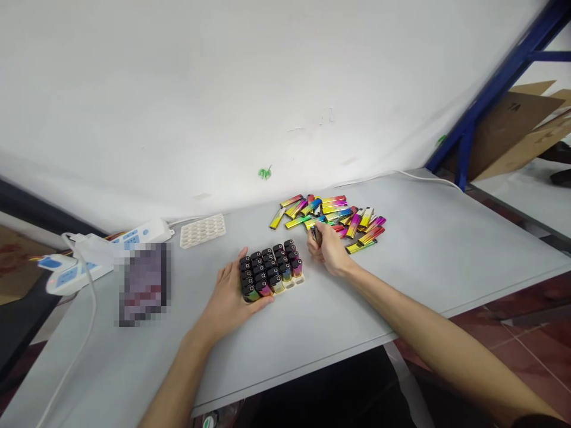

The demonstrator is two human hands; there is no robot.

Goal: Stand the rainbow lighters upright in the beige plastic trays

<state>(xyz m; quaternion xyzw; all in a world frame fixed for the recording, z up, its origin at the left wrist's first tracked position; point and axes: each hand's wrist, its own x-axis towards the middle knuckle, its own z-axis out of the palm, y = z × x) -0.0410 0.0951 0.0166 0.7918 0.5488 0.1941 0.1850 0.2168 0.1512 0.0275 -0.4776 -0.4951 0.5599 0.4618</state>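
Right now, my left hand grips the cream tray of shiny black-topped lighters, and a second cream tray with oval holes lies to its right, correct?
The side is wrong: the head view shows the second cream tray lying to the left of the held tray.

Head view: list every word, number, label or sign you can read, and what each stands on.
"7A": on the brown cardboard box at right.
Other marks on the cardboard: too blurred to read.
Power strip: any print is too small to read.
Pixelated item: unreadable.
Lighters: no legible text.
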